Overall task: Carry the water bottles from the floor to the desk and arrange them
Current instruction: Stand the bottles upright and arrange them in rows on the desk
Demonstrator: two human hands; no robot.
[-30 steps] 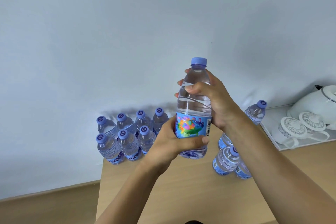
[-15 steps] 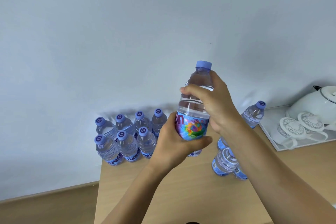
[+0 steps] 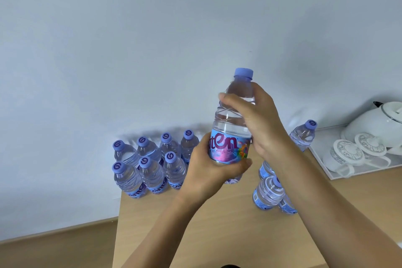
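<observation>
I hold one clear water bottle (image 3: 230,124) with a purple cap and colourful label upright above the wooden desk (image 3: 217,235). My left hand (image 3: 208,169) grips its lower label part from the left. My right hand (image 3: 256,119) grips its upper body from the right. Several bottles (image 3: 150,163) stand in two rows at the desk's back left corner against the wall. A few more bottles (image 3: 268,193) stand at the right, partly hidden behind my right forearm, and one bottle (image 3: 303,135) stands further back beside the tray.
A white tray (image 3: 326,167) at the back right holds a white teapot (image 3: 378,124) and two upturned cups (image 3: 345,156). The desk's left edge drops to a wooden floor (image 3: 54,250). A pale wall runs behind the desk.
The bottle has been turned in my hands, so the label now shows lettering where the barcode side faced me. Both hands shifted slightly on it.
</observation>
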